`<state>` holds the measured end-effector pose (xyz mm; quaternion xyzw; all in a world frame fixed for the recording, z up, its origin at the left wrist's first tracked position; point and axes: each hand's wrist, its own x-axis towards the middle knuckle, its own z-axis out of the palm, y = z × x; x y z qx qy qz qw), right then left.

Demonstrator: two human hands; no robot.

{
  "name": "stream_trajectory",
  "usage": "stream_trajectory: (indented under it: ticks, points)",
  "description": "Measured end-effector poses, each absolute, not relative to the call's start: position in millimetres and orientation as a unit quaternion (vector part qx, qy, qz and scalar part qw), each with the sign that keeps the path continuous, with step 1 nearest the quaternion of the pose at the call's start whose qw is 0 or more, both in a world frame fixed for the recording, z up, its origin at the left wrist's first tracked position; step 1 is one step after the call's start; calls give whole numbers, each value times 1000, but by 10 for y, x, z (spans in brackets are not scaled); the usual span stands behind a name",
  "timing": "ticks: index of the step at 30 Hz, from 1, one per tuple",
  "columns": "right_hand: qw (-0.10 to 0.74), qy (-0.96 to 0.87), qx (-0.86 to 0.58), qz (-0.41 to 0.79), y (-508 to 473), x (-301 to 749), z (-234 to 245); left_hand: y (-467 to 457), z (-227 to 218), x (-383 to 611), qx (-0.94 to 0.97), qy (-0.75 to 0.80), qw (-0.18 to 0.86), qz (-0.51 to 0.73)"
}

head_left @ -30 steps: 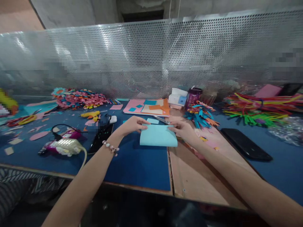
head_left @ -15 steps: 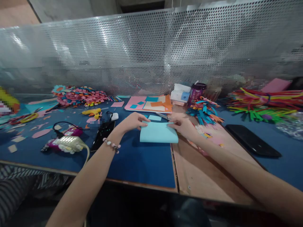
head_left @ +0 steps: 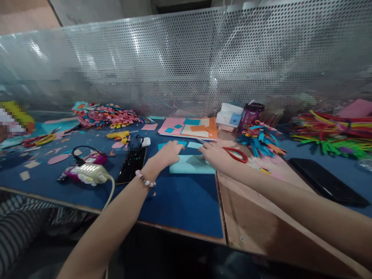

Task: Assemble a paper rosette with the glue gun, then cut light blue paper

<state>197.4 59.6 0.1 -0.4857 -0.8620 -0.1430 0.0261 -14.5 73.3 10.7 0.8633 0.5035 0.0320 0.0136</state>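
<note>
A light blue sheet of paper (head_left: 190, 166) lies on the blue tabletop before me, its near edge straight like a fold. My left hand (head_left: 169, 154), with a bead bracelet at the wrist, is at its far left corner; thumb and forefinger are apart, the thumb by the paper. At the far right part of the sheet, my right hand (head_left: 213, 155) has its bent fingers closed on the edge, partly hidden by the hand itself. Red-handled scissors (head_left: 236, 154) lie just right of that hand. Beyond the sheet are small blue paper pieces (head_left: 194, 145).
Behind lies a stack of coloured paper (head_left: 168, 126). To the left are a dark phone (head_left: 130, 164), a yellow glue gun (head_left: 118, 136) and a corded pale tool (head_left: 91, 172). On the right are pipe cleaners (head_left: 328, 126) and a black case (head_left: 327, 180). A perforated metal screen (head_left: 186, 66) stands at the back.
The paper has come down flat and shows less depth. My left hand's fingers have spread from their pinch. The right hand has shifted left over the paper, and the scissors' red handles now show.
</note>
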Motion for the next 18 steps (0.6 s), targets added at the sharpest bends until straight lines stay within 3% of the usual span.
stream_trajectory:
  ticks: [4, 10, 18]
  points:
    - [3, -875, -455, -166, 596, 1901, 161, 734, 139, -121, 880, 475, -7, 7]
    - [-87, -923, -365, -79, 650, 1609, 302, 776, 132, -87, 898, 440, 5, -11]
    - [-81, -916, -375, -113, -121, 1257, 200, 709, 209, -61, 902, 431, 21, -20]
